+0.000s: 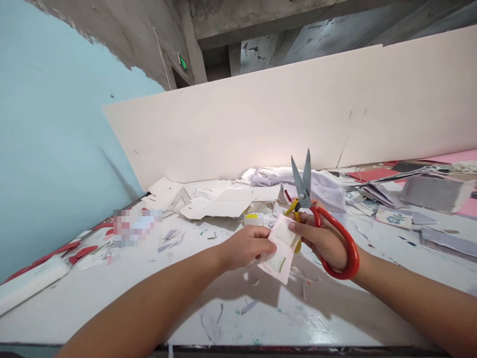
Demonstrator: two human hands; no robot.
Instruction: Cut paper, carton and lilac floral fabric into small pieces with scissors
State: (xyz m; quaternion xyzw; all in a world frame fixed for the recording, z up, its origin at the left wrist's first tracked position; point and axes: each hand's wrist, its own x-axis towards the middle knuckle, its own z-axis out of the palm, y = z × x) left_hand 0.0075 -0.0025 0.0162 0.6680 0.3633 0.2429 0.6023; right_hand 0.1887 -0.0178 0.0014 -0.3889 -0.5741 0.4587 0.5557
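Observation:
Above the table's middle, my left hand (251,246) is closed, pinching the left edge of a small folded piece with a pale pink border and a white middle (279,248). It looks like paper or thin cloth, with greenish marks on it. My right hand (324,241) has its thumb on the same piece's upper right. Red-handled scissors (304,199) hang on that hand too, blades pointing up and slightly apart, the big handle loop around the back of the hand. A yellow object (292,206) shows by the right fingers, partly hidden; its kind is unclear.
Scraps litter the white table (130,308). Behind the hands lie white cardboard sheets (227,203) and a lilac cloth (328,191). A grey block (434,191) stands at right, a white roll (33,283) at left. A pale upright panel (242,129) borders the back.

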